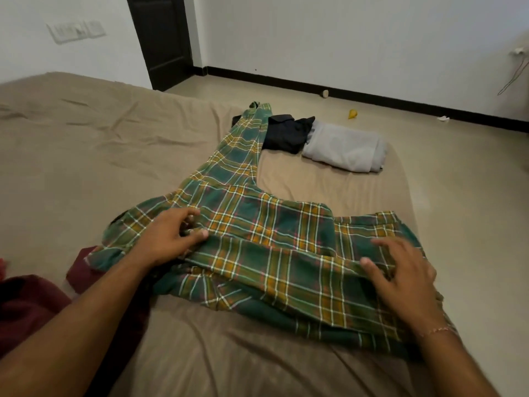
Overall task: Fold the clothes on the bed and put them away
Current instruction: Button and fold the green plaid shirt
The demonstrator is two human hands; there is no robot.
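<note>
One head-worn view looks forward and down, close over the bed [86, 144]. The far wall [343, 35] lies ahead.

Far beyond the left hand [169, 239], a dark door [160, 38] stands in the white wall [343, 32]. A white switch panel [76, 30] sits on the wall up and to the left of that hand. A black baseboard [372, 96] runs along the wall's foot, well beyond the right hand [406, 270]. On the beige floor [458, 156] past that hand are a small round pale object [325, 94] touching the baseboard, a yellow object [352, 113] near it, and a white scrap [443, 119] farther right. Thin wires [515, 70] hang down the wall, high and to the right of the right hand.
</note>
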